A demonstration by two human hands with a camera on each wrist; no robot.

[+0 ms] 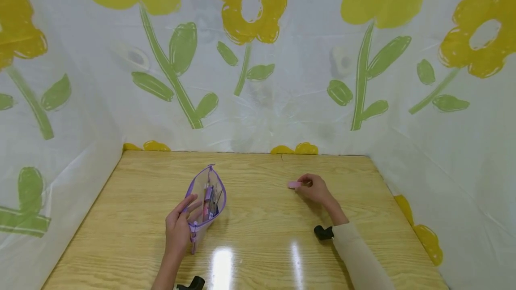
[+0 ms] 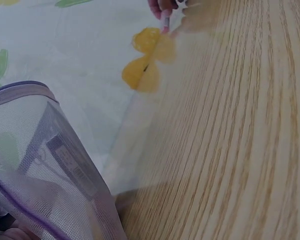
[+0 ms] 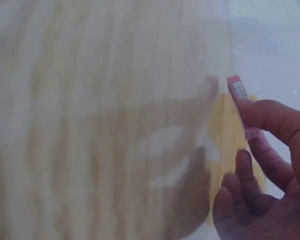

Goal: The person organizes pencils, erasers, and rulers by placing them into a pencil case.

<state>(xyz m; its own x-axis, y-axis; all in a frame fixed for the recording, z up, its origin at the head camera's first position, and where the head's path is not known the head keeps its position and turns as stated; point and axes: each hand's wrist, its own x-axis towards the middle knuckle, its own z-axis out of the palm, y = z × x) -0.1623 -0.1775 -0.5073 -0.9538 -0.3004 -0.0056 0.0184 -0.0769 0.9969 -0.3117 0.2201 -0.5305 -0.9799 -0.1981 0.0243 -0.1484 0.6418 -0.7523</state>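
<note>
In the head view my left hand [image 1: 178, 232] grips the near left side of a see-through mesh pencil case [image 1: 195, 187] with purple edging. The case is unzipped and its mouth gapes upward, showing pens and other small stationery [image 1: 209, 202] inside. Its mesh wall [image 2: 65, 150] fills the lower left of the left wrist view. Off to the right, my right hand [image 1: 316, 190] pinches a small pink eraser [image 1: 294, 184] between thumb and finger, above the table. A printed white label on the eraser [image 3: 235, 85] shows in the right wrist view; the other fingers are loosely bent.
Both hands work over a glossy wood-grain table [image 1: 258, 218] that reflects light. White sheeting [image 1: 258, 120] printed with yellow flowers rises along the back and both sides. Black wrist mounts [image 1: 324, 232] sit on the forearms.
</note>
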